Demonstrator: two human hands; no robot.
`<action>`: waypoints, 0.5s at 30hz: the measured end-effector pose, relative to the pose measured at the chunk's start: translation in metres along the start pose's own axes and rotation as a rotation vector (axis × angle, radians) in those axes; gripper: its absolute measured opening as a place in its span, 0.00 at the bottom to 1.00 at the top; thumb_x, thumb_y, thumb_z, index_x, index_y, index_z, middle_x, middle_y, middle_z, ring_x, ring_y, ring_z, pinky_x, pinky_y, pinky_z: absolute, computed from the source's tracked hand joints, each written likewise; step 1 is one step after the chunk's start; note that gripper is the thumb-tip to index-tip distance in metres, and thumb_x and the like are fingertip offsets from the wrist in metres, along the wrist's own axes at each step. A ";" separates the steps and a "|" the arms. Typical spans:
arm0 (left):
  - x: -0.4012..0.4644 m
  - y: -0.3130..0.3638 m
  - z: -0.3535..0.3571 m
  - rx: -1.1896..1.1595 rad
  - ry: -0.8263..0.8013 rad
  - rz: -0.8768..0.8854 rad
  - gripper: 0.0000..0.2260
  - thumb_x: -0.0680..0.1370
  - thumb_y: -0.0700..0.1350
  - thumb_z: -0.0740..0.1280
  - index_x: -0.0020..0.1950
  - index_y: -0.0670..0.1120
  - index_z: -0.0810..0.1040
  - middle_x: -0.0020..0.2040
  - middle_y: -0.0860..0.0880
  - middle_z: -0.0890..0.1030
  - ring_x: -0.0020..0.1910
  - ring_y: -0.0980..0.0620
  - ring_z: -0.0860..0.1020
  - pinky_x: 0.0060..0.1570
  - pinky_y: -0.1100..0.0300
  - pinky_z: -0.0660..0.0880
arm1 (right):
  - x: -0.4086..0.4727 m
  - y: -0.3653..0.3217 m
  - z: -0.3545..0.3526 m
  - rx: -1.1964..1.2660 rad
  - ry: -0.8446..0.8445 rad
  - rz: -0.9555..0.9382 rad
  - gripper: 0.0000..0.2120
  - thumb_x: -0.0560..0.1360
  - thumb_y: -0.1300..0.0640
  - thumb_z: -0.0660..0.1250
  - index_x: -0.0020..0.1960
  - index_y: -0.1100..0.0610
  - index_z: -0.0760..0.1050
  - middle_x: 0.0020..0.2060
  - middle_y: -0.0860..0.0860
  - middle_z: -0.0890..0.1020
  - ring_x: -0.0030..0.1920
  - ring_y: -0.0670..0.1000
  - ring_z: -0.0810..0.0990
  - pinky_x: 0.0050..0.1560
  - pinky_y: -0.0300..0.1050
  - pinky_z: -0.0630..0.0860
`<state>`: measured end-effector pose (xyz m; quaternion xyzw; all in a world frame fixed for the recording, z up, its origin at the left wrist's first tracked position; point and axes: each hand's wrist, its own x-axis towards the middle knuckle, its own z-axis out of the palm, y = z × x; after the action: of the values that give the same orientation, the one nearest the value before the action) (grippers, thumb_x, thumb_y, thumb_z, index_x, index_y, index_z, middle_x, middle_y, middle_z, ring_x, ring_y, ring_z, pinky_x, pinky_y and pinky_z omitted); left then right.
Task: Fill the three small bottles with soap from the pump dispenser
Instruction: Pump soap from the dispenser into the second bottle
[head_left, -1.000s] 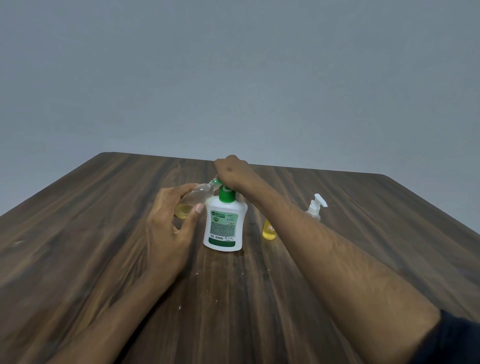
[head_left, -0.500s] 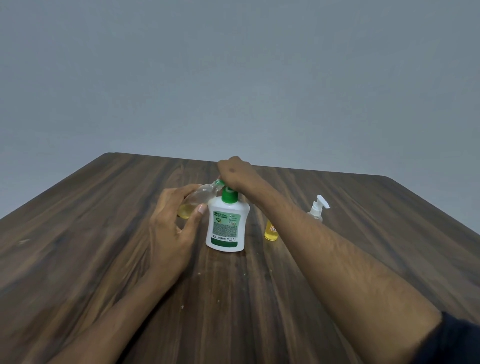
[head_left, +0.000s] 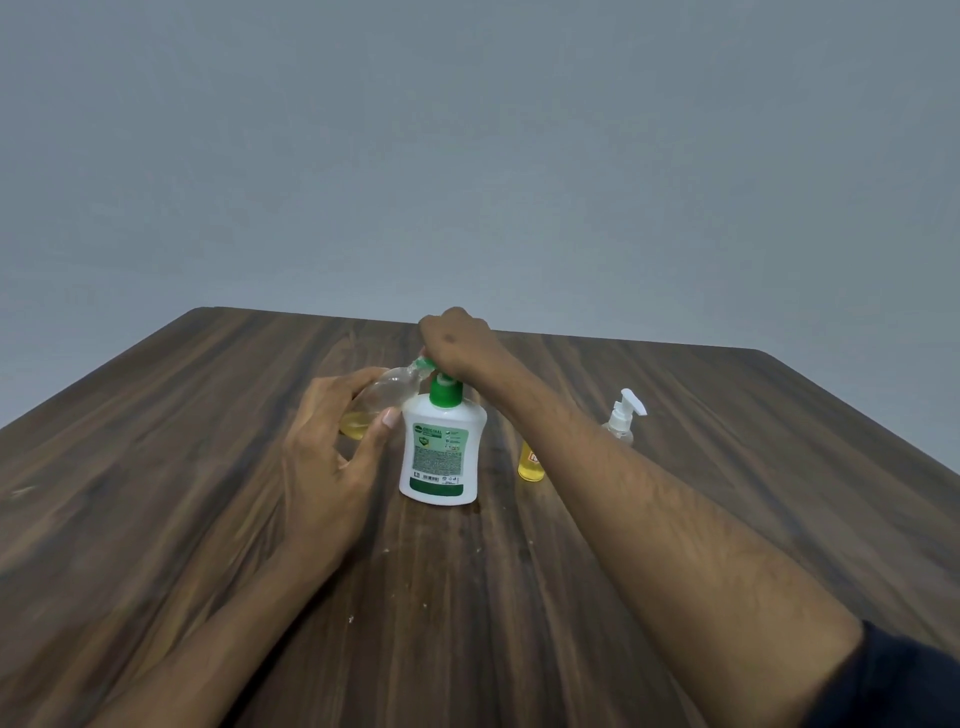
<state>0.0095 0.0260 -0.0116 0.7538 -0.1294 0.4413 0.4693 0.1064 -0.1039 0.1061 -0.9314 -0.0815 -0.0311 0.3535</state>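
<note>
At frame centre, the right hand (head_left: 457, 343) curls over the green pump head of the white plastic soap dispenser (head_left: 441, 452) standing on the dark wood counter (head_left: 156, 467). The left hand (head_left: 332, 457) grips a tilted clear small bottle (head_left: 384, 395), mouth at the nozzle. If the narrow mouth slips off the nozzle, soap would likely spill.

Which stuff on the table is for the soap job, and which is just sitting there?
For the job:
- pump dispenser
- clear bottle in left hand
- right hand on the pump
- yellow bottle
- white-pump bottle

Just there:
- crumbs
- table
</note>
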 end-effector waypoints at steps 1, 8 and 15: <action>0.000 -0.001 0.000 0.000 -0.007 -0.004 0.13 0.82 0.47 0.70 0.67 0.48 0.82 0.58 0.53 0.81 0.57 0.61 0.79 0.52 0.69 0.73 | 0.000 0.003 0.001 -0.003 -0.011 0.007 0.12 0.77 0.53 0.54 0.39 0.57 0.71 0.41 0.54 0.80 0.41 0.54 0.75 0.42 0.47 0.72; -0.001 -0.001 0.000 0.003 -0.005 -0.006 0.14 0.82 0.48 0.69 0.68 0.48 0.81 0.58 0.53 0.81 0.56 0.60 0.79 0.51 0.67 0.74 | -0.002 -0.003 -0.003 -0.012 0.004 -0.009 0.12 0.78 0.52 0.54 0.40 0.56 0.70 0.43 0.55 0.81 0.44 0.57 0.78 0.47 0.51 0.74; -0.001 0.003 -0.002 -0.013 0.007 -0.007 0.14 0.82 0.47 0.70 0.67 0.47 0.82 0.58 0.52 0.81 0.56 0.58 0.80 0.49 0.68 0.74 | -0.001 -0.004 -0.003 -0.020 -0.005 -0.008 0.14 0.76 0.49 0.53 0.44 0.56 0.72 0.48 0.55 0.83 0.45 0.55 0.78 0.50 0.48 0.75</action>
<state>0.0065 0.0259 -0.0103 0.7496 -0.1278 0.4416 0.4762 0.1042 -0.1031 0.1110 -0.9346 -0.0858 -0.0311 0.3438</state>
